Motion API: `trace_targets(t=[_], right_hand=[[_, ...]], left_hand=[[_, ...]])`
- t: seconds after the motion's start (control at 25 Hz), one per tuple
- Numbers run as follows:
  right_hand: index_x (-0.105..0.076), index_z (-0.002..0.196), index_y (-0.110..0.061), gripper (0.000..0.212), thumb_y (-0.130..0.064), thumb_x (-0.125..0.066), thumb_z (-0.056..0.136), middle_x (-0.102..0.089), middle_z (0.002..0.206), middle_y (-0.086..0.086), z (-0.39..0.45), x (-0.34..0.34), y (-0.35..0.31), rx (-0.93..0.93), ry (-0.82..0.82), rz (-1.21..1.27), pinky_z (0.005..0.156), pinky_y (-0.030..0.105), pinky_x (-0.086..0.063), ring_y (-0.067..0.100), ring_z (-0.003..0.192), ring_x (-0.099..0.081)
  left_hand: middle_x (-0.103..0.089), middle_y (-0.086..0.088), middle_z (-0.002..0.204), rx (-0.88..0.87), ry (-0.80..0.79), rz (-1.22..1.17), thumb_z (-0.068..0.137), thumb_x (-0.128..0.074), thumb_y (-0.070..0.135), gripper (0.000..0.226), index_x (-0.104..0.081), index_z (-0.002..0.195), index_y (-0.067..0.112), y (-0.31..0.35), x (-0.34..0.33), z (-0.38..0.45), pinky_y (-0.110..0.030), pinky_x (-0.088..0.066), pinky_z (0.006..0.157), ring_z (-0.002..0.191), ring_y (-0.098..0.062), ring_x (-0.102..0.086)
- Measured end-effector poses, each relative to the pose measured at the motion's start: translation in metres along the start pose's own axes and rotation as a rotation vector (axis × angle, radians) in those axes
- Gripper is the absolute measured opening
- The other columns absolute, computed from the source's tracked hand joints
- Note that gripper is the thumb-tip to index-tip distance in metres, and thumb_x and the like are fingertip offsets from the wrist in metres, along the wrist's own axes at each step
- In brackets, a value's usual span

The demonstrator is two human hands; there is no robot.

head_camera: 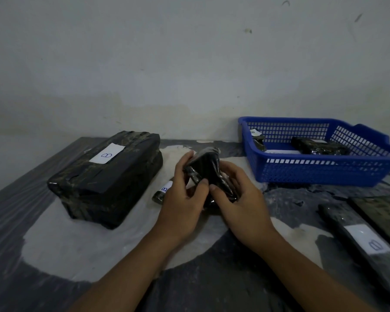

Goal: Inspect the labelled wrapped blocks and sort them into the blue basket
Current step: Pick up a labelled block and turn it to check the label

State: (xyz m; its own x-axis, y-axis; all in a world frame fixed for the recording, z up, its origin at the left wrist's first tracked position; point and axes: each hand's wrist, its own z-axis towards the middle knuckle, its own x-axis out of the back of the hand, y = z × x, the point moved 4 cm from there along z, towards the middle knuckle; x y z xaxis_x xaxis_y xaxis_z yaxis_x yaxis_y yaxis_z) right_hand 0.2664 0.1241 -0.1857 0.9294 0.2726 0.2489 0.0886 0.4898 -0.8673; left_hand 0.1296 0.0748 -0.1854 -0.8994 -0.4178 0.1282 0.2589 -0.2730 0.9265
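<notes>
A small wrapped block (pixel 208 174) is gripped by the left hand (pixel 180 199) and right hand (pixel 241 199); the blue basket (pixel 320 172) lies to the right, nearer the right hand.

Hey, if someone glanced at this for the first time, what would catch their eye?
Both hands at centre grip a small black wrapped block above the table. To the left sits a big black wrapped block labelled B, and the blue basket at right holds more blocks.
</notes>
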Motion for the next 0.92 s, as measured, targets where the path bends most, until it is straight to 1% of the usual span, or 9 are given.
trace_targets(t=[0.08, 0.16, 0.4, 0.52, 0.64, 0.72, 0.8, 0.84, 0.92], right_hand=[[-0.057, 0.134, -0.038, 0.048, -0.019, -0.073, 0.094, -0.067, 0.118, -0.028, -0.002, -0.001, 0.0, 0.007, 0.004, -0.064, 0.088, 0.004, -0.049, -0.014, 0.11, -0.063], [-0.058, 0.132, -0.04, 0.048, -0.019, -0.075, 0.092, -0.068, 0.116, -0.029, -0.003, -0.001, -0.001, 0.011, 0.005, -0.097, 0.086, 0.002, -0.047, -0.015, 0.108, -0.063], [-0.051, 0.127, -0.045, 0.052, -0.015, -0.075, 0.092, -0.065, 0.114, -0.036, -0.002, -0.002, 0.0, -0.012, -0.023, -0.042, 0.085, 0.003, -0.047, -0.015, 0.11, -0.062], [-0.048, 0.131, -0.045, 0.058, -0.011, -0.074, 0.091, -0.066, 0.119, -0.027, -0.003, -0.002, 0.0, -0.016, -0.033, -0.061, 0.087, 0.006, -0.049, -0.012, 0.112, -0.062], [-0.044, 0.133, -0.045, 0.06, -0.012, -0.074, 0.092, -0.061, 0.121, -0.03, -0.003, -0.004, -0.002, -0.002, -0.039, -0.107, 0.088, 0.001, -0.045, -0.017, 0.113, -0.058], [-0.045, 0.133, -0.043, 0.059, -0.013, -0.075, 0.092, -0.06, 0.123, -0.029, -0.003, -0.004, -0.002, -0.005, -0.053, -0.07, 0.088, 0.001, -0.044, -0.02, 0.114, -0.056], [-0.047, 0.136, -0.043, 0.055, -0.026, -0.076, 0.092, -0.057, 0.131, -0.026, -0.002, -0.003, 0.0, -0.026, -0.057, 0.037, 0.099, 0.009, -0.044, -0.018, 0.12, -0.052], [-0.047, 0.138, -0.043, 0.053, -0.037, -0.074, 0.092, -0.054, 0.136, -0.025, -0.001, -0.002, 0.002, -0.05, -0.034, 0.094, 0.104, 0.015, -0.041, -0.015, 0.125, -0.049], [-0.047, 0.142, -0.044, 0.06, -0.055, -0.064, 0.085, -0.049, 0.146, -0.015, 0.004, 0.004, 0.009, -0.146, 0.053, 0.217, 0.103, 0.022, -0.04, 0.0, 0.137, -0.045]], left_hand=[[-0.063, 0.019, 0.122, -0.032, 0.04, 0.029, 0.101, -0.055, 0.009, 0.052, -0.042, 0.142, 0.037, -0.001, 0.001, 0.001, -0.022, -0.057, 0.091, 0.106, 0.007, -0.066], [-0.064, 0.018, 0.12, -0.029, 0.054, 0.048, 0.1, -0.056, 0.009, 0.049, -0.044, 0.139, 0.037, -0.002, 0.001, 0.0, -0.025, -0.057, 0.093, 0.106, 0.005, -0.066], [-0.066, 0.021, 0.114, -0.023, 0.08, -0.019, 0.101, -0.053, 0.009, 0.046, -0.046, 0.137, 0.036, -0.002, 0.004, 0.001, -0.02, -0.056, 0.086, 0.105, 0.004, -0.065], [-0.066, 0.029, 0.11, -0.02, 0.081, -0.013, 0.101, -0.054, 0.007, 0.046, -0.046, 0.137, 0.035, -0.002, 0.005, 0.002, -0.021, -0.056, 0.088, 0.104, 0.006, -0.066], [-0.065, 0.021, 0.118, -0.012, 0.061, 0.005, 0.102, -0.052, 0.006, 0.048, -0.044, 0.139, 0.036, -0.002, 0.001, 0.002, -0.022, -0.054, 0.093, 0.106, 0.008, -0.064], [-0.063, 0.016, 0.123, -0.002, 0.068, -0.021, 0.102, -0.051, 0.006, 0.047, -0.045, 0.14, 0.035, -0.004, 0.001, 0.004, -0.021, -0.055, 0.093, 0.108, 0.006, -0.064], [-0.066, 0.008, 0.126, 0.047, 0.119, -0.135, 0.103, -0.05, 0.009, 0.042, -0.049, 0.138, 0.033, -0.009, 0.005, 0.007, -0.028, -0.057, 0.093, 0.111, -0.002, -0.066], [-0.068, 0.003, 0.126, 0.093, 0.149, -0.228, 0.104, -0.05, 0.013, 0.037, -0.052, 0.136, 0.031, -0.011, 0.007, 0.009, -0.037, -0.058, 0.095, 0.113, -0.01, -0.067], [-0.072, -0.002, 0.125, 0.187, 0.175, -0.402, 0.106, -0.048, 0.022, 0.033, -0.055, 0.137, 0.029, -0.013, 0.008, 0.011, -0.049, -0.061, 0.089, 0.112, -0.023, -0.071]])
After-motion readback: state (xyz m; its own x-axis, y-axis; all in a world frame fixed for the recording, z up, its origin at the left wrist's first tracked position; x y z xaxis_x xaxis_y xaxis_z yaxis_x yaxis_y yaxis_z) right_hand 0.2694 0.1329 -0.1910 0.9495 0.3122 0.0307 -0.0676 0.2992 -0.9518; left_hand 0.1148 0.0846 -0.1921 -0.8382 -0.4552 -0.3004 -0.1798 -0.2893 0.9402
